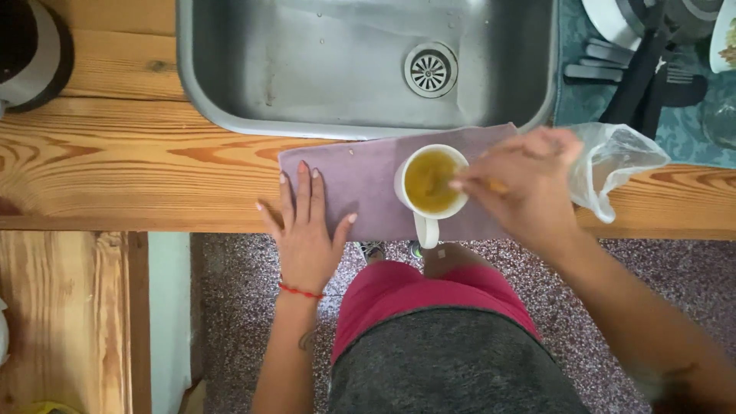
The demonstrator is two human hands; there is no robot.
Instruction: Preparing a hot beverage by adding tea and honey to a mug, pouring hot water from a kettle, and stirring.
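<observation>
The white mug (430, 184) of yellowish liquid stands on a purple cloth (368, 184) at the counter's edge, just below the sink (307, 69), handle toward the person. The right hand (529, 180) pinches a thin utensil (blurred) dipping into it; the left hand (307, 226) lies flat and open on the cloth beside it, apparently steadying it

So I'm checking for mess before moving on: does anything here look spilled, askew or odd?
Nothing is spilled. The white mug stands upright on the purple cloth, though near the counter's front edge, handle overhanging. A clear plastic bag also droops over that edge.
</observation>
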